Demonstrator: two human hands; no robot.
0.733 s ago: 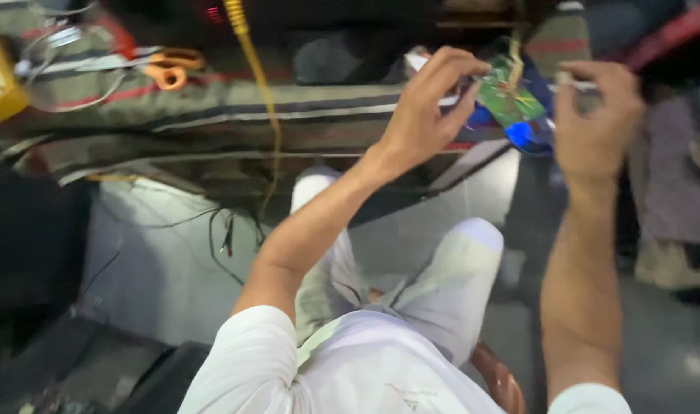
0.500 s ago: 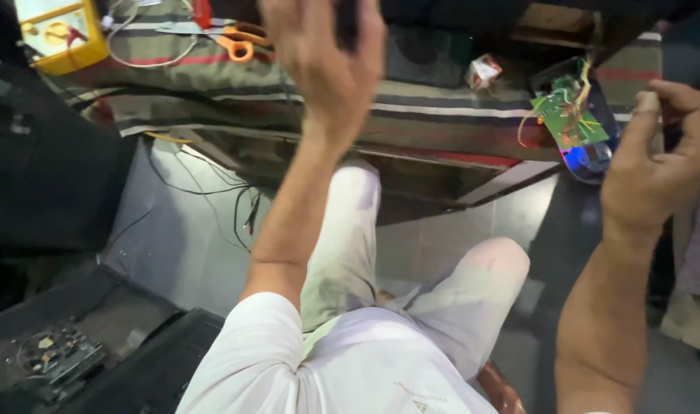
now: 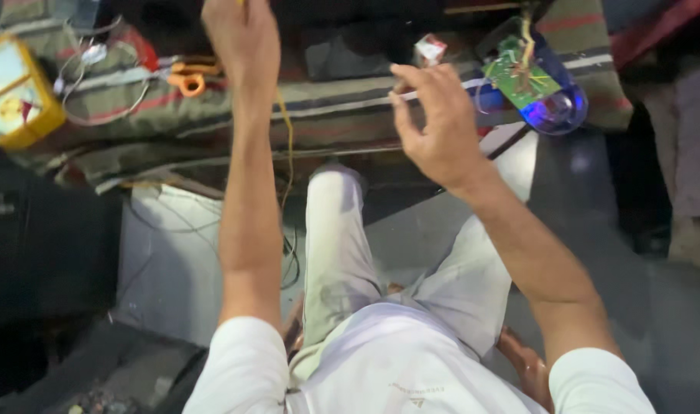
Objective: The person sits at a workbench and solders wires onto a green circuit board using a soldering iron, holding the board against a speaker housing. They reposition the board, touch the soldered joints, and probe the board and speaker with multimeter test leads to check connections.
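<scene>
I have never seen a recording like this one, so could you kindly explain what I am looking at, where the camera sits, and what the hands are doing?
There is no machine here: a person wears one camera on the head, and it looks down past their white shirt and light trousers at their own two bare hands.

The left hand reaches up to the top edge of the picture, beside a thin yellow cable that hangs down along the forearm. Whether it grips the cable cannot be told. The right hand is raised with its fingers loosely curled and holds nothing that I can see.

Beyond the hands lies a striped cloth. On it rest orange-handled scissors, a yellow box at the left, and a green circuit board on a blue glowing base at the right.
</scene>
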